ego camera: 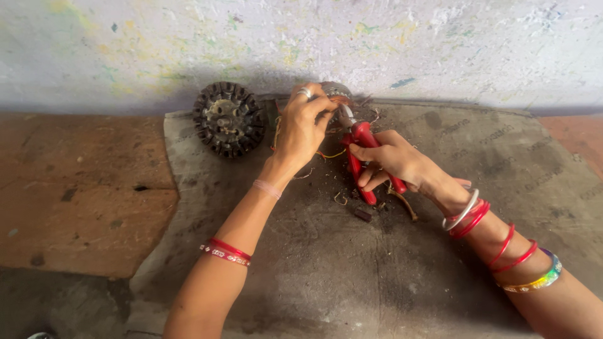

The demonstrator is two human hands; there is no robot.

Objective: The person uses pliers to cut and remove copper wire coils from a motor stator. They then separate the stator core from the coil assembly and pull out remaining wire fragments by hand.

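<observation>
I'm looking down on both hands, close against the wall. My right hand [392, 157] has its grip pressed together around the red handles of a pair of pliers [361, 157], nose pointing up and away. The nose meets a small round metal part wound with copper wire [336, 94], and my left hand [304, 125] pinches that part from above, fingers curled over it, a ring showing on one finger. So the part sits right at the left fingertips, just beyond the right hand, touching the pliers' tip. To the left, near but apart, a dark toothed iron core [228, 119] leans at the wall [440, 44]. Everything rests on a grey, grimy mat [389, 270] strewn with wire scraps [342, 199], laid over a reddish floor [75, 201]. The wall is pale and flaking.
</observation>
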